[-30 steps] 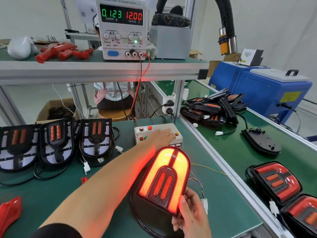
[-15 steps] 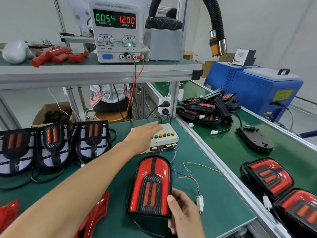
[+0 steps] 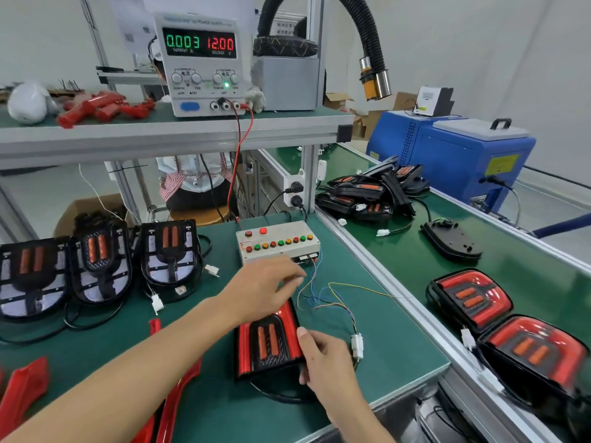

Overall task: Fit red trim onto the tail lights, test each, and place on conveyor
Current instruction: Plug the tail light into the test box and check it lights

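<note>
A tail light (image 3: 268,343) with red trim fitted lies unlit on the green bench, near the front. My right hand (image 3: 323,362) grips its right edge, thumb on the face. My left hand (image 3: 265,289) is over the lamp's far end, fingers loosely bent, just in front of the grey test box (image 3: 278,241); it hides that end. Coloured wires run from the box to a white connector (image 3: 356,345) beside the lamp. The power supply (image 3: 200,63) on the shelf reads 0.003 A and 12.00 V.
Three untrimmed tail lights (image 3: 166,251) stand in a row at the left. Loose red trim pieces (image 3: 22,388) lie at the front left. The green conveyor (image 3: 415,266) on the right carries two trimmed lamps (image 3: 470,298), a face-down lamp (image 3: 451,241) and a pile further back (image 3: 364,193).
The tail light went from glowing to dark and sank lower to the bench. The current reading fell from 0.123 to 0.003. My left hand drew back from the test box toward the lamp.
</note>
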`<state>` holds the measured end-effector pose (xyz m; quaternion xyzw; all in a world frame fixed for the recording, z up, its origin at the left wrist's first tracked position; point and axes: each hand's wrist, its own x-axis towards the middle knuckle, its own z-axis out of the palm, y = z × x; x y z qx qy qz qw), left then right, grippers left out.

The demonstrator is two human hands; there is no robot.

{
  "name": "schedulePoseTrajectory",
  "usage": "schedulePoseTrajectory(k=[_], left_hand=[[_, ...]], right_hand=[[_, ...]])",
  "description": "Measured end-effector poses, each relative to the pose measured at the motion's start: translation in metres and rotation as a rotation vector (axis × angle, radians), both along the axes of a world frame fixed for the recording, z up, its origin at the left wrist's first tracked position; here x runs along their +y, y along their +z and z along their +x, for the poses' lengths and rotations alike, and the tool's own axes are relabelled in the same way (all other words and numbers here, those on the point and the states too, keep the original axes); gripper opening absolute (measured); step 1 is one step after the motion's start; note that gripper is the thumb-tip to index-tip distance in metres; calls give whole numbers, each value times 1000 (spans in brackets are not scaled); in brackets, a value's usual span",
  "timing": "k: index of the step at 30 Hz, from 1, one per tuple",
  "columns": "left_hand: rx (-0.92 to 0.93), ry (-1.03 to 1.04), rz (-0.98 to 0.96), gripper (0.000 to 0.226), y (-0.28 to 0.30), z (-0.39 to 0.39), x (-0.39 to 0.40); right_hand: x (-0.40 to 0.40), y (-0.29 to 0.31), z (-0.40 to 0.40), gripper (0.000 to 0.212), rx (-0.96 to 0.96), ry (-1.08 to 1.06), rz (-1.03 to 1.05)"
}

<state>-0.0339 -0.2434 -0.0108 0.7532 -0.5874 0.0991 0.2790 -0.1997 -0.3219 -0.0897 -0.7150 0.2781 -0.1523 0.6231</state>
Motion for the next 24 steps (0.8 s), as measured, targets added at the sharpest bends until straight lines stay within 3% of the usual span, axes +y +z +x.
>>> schedulePoseTrajectory(k=[1, 7, 9, 12, 13, 15, 17, 21, 24], left_hand=[[19, -15, 25, 17, 0, -6, -5], [62, -43, 217, 21, 1, -30, -34], [63, -39, 259, 22, 3, -38, -40], [69, -22, 323, 21, 6, -52, -45], [91, -4, 362, 25, 6, -58, -47], [160, 37, 443, 34, 3, -71, -51], [305, 89, 486, 34, -3, -84, -55], [663, 280, 416, 38, -15, -95, -62], [1173, 299, 212, 32, -21, -104, -69]], right_hand=[[2, 1, -1, 41, 3, -35, -80], [4, 9, -17, 4, -244, -435, -568], [-8, 8, -26, 10, -114, -556, -671], [-34, -1, -39, 52, 339, -535, -734], [-40, -3, -42, 55, 480, -460, -786], [-47, -1, -43, 42, 637, -313, -862], [-51, 3, -40, 30, 603, -280, -810], [-58, 6, -38, 25, 360, -343, -512], [-55, 12, -38, 25, 140, -386, -310]])
